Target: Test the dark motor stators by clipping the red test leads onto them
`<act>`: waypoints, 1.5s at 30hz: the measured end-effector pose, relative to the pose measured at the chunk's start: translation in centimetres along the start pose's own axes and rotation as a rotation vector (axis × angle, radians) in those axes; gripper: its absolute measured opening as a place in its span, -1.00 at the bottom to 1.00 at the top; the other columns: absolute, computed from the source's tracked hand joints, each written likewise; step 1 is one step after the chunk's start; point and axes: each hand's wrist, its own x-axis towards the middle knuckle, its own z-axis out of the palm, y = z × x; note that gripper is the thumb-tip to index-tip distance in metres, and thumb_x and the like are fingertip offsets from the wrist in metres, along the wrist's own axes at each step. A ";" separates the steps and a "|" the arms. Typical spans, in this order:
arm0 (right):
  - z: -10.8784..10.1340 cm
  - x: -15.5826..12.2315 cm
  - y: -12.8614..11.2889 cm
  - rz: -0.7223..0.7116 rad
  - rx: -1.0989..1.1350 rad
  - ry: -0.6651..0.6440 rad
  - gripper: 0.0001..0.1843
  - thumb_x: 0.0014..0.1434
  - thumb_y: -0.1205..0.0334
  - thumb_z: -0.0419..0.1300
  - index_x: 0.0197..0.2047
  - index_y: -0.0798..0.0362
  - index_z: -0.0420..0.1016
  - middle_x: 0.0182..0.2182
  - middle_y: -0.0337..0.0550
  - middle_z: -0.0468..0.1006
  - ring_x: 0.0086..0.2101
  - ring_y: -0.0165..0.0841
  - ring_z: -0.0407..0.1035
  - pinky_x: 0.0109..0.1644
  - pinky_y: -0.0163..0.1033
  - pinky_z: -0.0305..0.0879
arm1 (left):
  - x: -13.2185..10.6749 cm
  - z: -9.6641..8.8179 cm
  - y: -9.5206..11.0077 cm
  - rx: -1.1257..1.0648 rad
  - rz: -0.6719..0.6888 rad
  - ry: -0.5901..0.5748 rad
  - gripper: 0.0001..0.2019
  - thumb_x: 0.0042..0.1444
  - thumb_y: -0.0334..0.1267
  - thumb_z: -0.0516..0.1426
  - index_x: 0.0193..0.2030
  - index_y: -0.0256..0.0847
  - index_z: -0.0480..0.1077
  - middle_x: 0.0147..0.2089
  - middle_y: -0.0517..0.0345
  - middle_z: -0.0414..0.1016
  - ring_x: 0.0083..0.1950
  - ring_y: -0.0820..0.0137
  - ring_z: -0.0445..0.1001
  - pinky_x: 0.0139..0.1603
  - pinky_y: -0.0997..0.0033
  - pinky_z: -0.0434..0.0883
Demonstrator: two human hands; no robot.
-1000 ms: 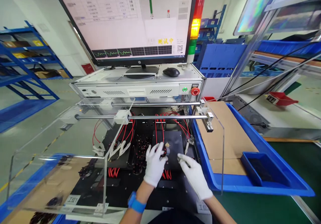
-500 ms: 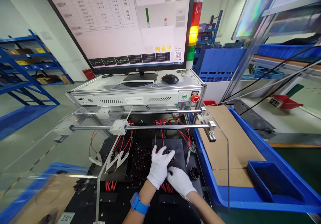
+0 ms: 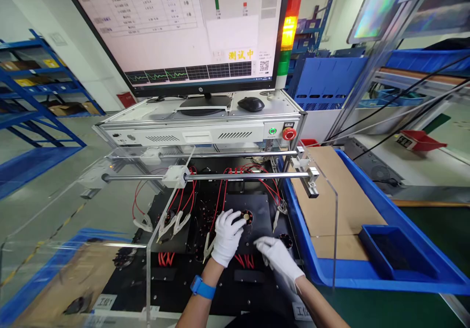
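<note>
A wound motor stator [image 3: 247, 217], a dark ring with copper windings, sits on the black plate [image 3: 235, 201]. My left hand [image 3: 226, 237], in a white glove, is just left of it, fingers bent and apart, thumb and fingertips close to its edge. I cannot tell whether they touch it. Beside that hand's left edge is a white clip [image 3: 208, 247] on a red wire. My right hand [image 3: 281, 260], also gloved, is lower right of the stator with fingers stretched out, holding nothing visible. Another stator [image 3: 285, 241] lies just past it.
More white clips [image 3: 179, 222] hang on red wires at the left plate. Several stators [image 3: 125, 257] lie around the black fixture. A clear guard [image 3: 149, 269] and metal rods [image 3: 249, 176] cross above. A blue tray [image 3: 326, 274] stands right; a monitor [image 3: 165, 83] is behind.
My right hand has moved right, away from my left hand. My left hand has shifted left and down off the stator, which now shows. A white clip has come into sight beside it.
</note>
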 end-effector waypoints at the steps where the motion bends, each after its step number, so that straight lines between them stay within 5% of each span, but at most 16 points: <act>1: -0.3 0.5 -0.2 0.021 0.036 0.108 -0.56 0.01 -0.09 0.05 -0.34 0.15 0.45 -0.75 -0.33 0.26 -0.75 -0.52 0.06 -0.69 -0.40 -0.06 | -0.4 0.4 0.2 -0.054 -0.021 0.017 -0.70 -0.05 -0.39 0.19 -0.17 0.08 0.46 0.03 0.17 0.41 0.13 0.15 0.26 0.18 -0.05 0.18; 3: -0.4 1.6 -1.0 0.063 0.060 0.200 -0.48 0.04 -0.21 0.00 -0.39 0.13 0.41 -0.77 -0.31 0.26 -0.77 -0.51 0.06 -0.70 -0.38 -0.06 | -0.9 1.0 0.7 -0.170 -0.076 0.061 -0.75 -0.02 -0.34 0.19 -0.16 0.01 0.47 0.06 0.12 0.38 0.13 0.18 0.26 0.14 0.02 0.26; 10: 0.4 4.2 -3.4 -0.014 -0.012 0.077 -0.53 -0.03 -0.18 0.12 -0.57 0.11 0.33 -0.80 -0.33 0.23 -0.77 -0.53 0.08 -0.70 -0.41 -0.05 | -0.7 0.7 0.6 -0.447 -0.129 0.032 -0.85 0.05 -0.38 0.10 -0.30 -0.10 0.48 0.03 0.09 0.41 0.11 0.25 0.30 0.18 0.03 0.25; 18: 0.7 2.2 2.3 0.038 -0.018 0.089 -0.53 -0.03 -0.17 0.08 -0.65 0.07 0.23 -0.82 -0.36 0.15 -0.78 -0.53 0.01 -0.69 -0.37 -0.12 | -0.6 0.0 0.4 -0.733 -0.314 0.017 -0.88 0.03 -0.35 0.09 -0.31 -0.21 0.44 -0.02 -0.01 0.45 0.05 0.25 0.38 0.16 0.07 0.27; 21: -0.1 0.6 2.9 -0.013 -0.168 0.202 -0.54 0.02 -0.13 0.06 -0.64 0.07 0.24 -0.78 -0.34 0.18 -0.72 -0.50 0.07 -0.62 -0.36 -0.04 | -0.5 0.0 0.3 -0.772 -0.331 -0.009 -0.89 0.02 -0.33 0.10 -0.32 -0.21 0.44 -0.01 -0.01 0.45 0.07 0.24 0.37 0.18 0.07 0.25; 26: -0.8 -0.7 -2.1 -0.168 -0.468 0.564 -0.53 0.15 -0.14 -0.05 -0.42 0.04 0.47 -0.47 -0.18 0.49 -0.43 -0.37 0.34 -0.34 -0.33 0.17 | -0.7 0.3 -0.3 -0.837 -0.338 -0.046 -0.89 0.01 -0.31 0.11 -0.32 -0.21 0.44 0.03 0.00 0.43 0.10 0.25 0.34 0.21 0.09 0.21; 32: 2.3 2.1 -5.5 -0.110 -0.952 0.456 -0.63 0.11 -0.10 0.04 -0.36 -0.02 0.52 -0.40 -0.14 0.52 -0.36 -0.30 0.40 -0.37 -0.30 0.12 | -0.8 0.6 -0.9 -0.851 -0.316 -0.063 -0.90 0.00 -0.31 0.13 -0.32 -0.19 0.45 0.05 0.00 0.41 0.11 0.25 0.33 0.22 0.10 0.20; 37: 2.4 2.7 -4.5 -0.201 -0.766 0.494 -0.65 0.15 0.05 0.02 -0.55 0.02 0.45 -0.50 -0.21 0.48 -0.41 -0.37 0.35 -0.40 -0.34 0.06 | -0.7 0.4 -1.1 -0.858 -0.297 -0.092 -0.90 0.00 -0.32 0.13 -0.33 -0.20 0.44 0.07 0.00 0.39 0.13 0.26 0.31 0.23 0.10 0.19; 42: 0.7 2.3 -3.1 -0.245 -0.404 0.499 -0.55 0.13 -0.03 0.01 -0.66 0.06 0.27 -0.70 -0.29 0.26 -0.58 -0.43 0.17 -0.48 -0.34 0.02 | -0.5 0.2 -1.1 -0.893 -0.304 -0.113 -0.90 -0.01 -0.33 0.12 -0.33 -0.21 0.44 0.06 -0.02 0.40 0.12 0.27 0.33 0.21 0.12 0.21; 45: 0.7 2.1 -2.6 -0.318 -0.440 0.504 -0.57 0.14 -0.03 0.02 -0.63 0.06 0.29 -0.66 -0.28 0.30 -0.55 -0.44 0.18 -0.43 -0.34 0.04 | -0.2 0.2 -0.9 -0.897 -0.308 -0.105 -0.90 -0.02 -0.33 0.12 -0.34 -0.22 0.44 0.04 -0.03 0.42 0.10 0.26 0.34 0.20 0.13 0.21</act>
